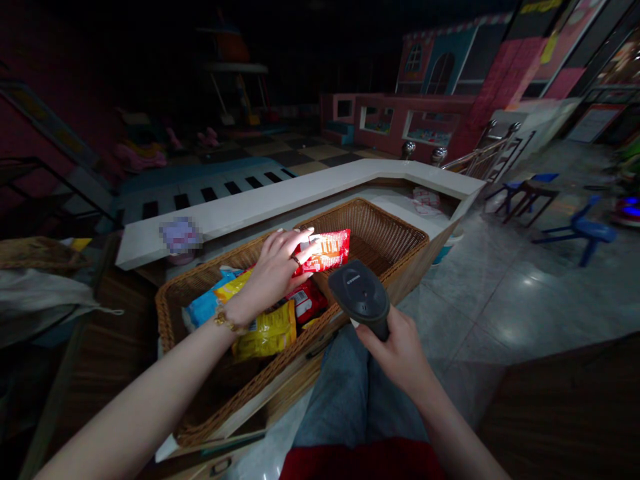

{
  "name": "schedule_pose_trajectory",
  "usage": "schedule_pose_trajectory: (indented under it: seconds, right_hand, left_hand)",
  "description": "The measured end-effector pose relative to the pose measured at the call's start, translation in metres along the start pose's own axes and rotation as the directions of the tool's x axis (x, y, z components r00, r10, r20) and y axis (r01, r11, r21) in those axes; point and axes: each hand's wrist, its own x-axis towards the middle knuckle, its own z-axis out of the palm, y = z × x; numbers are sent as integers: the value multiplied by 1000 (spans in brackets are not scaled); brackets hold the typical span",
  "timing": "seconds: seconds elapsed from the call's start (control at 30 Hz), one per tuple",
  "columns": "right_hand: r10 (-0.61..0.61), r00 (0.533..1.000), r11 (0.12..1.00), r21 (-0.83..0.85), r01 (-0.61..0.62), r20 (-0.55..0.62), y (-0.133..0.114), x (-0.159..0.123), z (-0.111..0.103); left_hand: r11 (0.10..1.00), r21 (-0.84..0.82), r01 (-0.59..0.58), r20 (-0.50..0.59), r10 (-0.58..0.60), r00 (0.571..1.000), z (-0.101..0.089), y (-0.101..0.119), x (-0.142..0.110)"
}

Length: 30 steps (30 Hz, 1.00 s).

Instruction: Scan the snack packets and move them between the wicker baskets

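Note:
My left hand (pixel 281 261) is closed on a small red snack packet (pixel 330 249) above the middle of a long wicker basket (pixel 227 415). Bright light falls on the packet's printed face. A black handheld barcode scanner (pixel 359 291) sits in my right hand (pixel 403 347), its head turned toward the packet. Below my left wrist lie a yellow snack bag (pixel 270 331), a blue bag (pixel 203 308) and a dark red bag (pixel 309 300), bunched in the basket's left half. My left palm and forearm hide part of them.
The basket rests on a counter with a raised white ledge (pixel 300 190) behind it. Blue plastic chairs (pixel 583 230) stand on the shiny floor at the right. A pale cloth (pixel 45 303) lies at the far left. Dim play structures fill the background.

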Motion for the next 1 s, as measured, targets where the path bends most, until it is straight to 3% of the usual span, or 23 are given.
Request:
schedule_pose_trajectory:
  seconds: [0.63, 1.0]
  right_hand:
    - [41, 999, 999, 12, -42, 23, 0, 0, 3]
    - [46, 999, 999, -3, -46, 18, 1, -1, 3]
  left_hand:
    - [997, -50, 58, 14, -57, 998, 2, -3, -2]
    - [998, -55, 28, -10, -28, 1000, 2, -4, -3]
